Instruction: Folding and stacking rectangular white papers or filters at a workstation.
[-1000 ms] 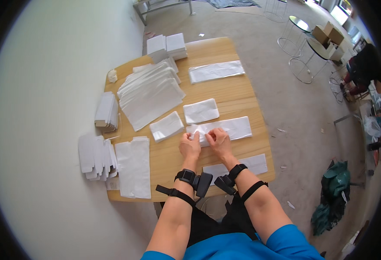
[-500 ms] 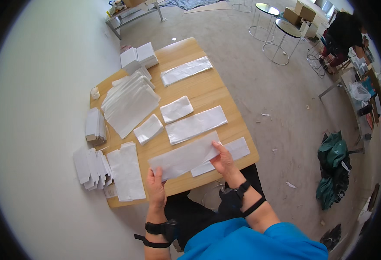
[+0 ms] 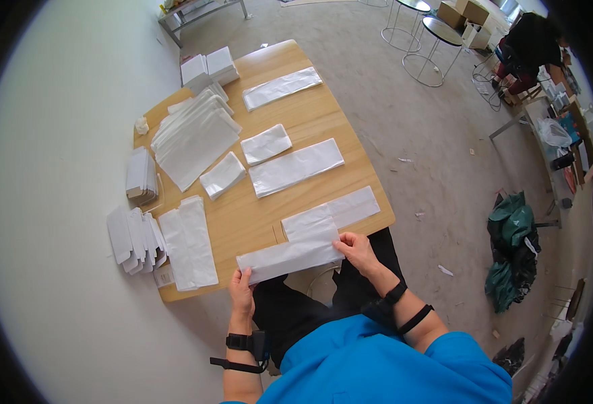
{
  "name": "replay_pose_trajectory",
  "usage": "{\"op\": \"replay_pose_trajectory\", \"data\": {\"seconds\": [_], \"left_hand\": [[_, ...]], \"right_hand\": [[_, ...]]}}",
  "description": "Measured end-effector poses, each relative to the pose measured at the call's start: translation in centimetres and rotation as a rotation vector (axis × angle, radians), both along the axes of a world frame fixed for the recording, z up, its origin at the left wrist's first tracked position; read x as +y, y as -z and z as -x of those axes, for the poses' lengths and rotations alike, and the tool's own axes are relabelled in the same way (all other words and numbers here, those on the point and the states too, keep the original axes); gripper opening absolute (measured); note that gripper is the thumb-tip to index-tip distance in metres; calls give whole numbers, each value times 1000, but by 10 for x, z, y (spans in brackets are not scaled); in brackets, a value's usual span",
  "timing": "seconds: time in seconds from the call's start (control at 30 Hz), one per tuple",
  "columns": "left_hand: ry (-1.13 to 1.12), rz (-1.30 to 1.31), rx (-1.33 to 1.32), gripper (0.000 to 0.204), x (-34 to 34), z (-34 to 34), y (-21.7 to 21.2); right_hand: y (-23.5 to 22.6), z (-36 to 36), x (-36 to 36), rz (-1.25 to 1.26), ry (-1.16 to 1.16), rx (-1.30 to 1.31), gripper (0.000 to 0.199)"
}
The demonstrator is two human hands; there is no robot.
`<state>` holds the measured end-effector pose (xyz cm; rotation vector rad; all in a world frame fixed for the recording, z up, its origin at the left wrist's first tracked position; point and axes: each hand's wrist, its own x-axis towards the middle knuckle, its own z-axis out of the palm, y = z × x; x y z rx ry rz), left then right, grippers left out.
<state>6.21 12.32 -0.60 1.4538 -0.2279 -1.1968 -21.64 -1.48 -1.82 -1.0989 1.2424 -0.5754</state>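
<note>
A long white folded strip of thin sheet material (image 3: 290, 260) is stretched between my two hands at the near edge of the table. My left hand (image 3: 242, 294) pinches its left end, thumb on top. At the other end, my right hand (image 3: 357, 252) grips the strip between thumb and fingers. Just beyond it lies another white folded strip (image 3: 357, 206), partly covered by a white piece. Farther in, a wide folded strip (image 3: 296, 167) lies beside two small folded packets (image 3: 266, 144). Whether the material is paper or plastic, I cannot tell.
The wooden table (image 3: 242, 219) also bears a fanned pile of white sheets (image 3: 195, 145), a flat white stack (image 3: 190, 244) and white boxes (image 3: 210, 69). A wall (image 3: 54, 202) runs along the left. Green and black bags (image 3: 510, 249) lie on the floor; a person (image 3: 529, 50) works far right.
The held strip has come nearer to me and lower, baring more of the strip on the table beneath. My right hand has turned and moved down. The whole view has shifted slightly.
</note>
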Motion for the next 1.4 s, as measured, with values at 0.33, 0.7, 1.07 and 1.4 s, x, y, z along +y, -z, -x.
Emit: {"op": "replay_pose_trajectory", "data": {"seconds": [0.33, 0.7, 1.07, 1.4], "left_hand": [[-35, 13, -189, 18, -40, -15, 25], [-36, -60, -522, 18, -56, -15, 39], [-12, -198, -866, 20, -55, -15, 49], [175, -123, -1719, 23, -91, 37, -8]], "right_hand": [[14, -32, -42, 306, 113, 391, 24], [12, -42, -48, 316, 188, 498, 23], [8, -52, -52, 294, 141, 630, 19], [10, -44, -57, 315, 153, 671, 20]]}}
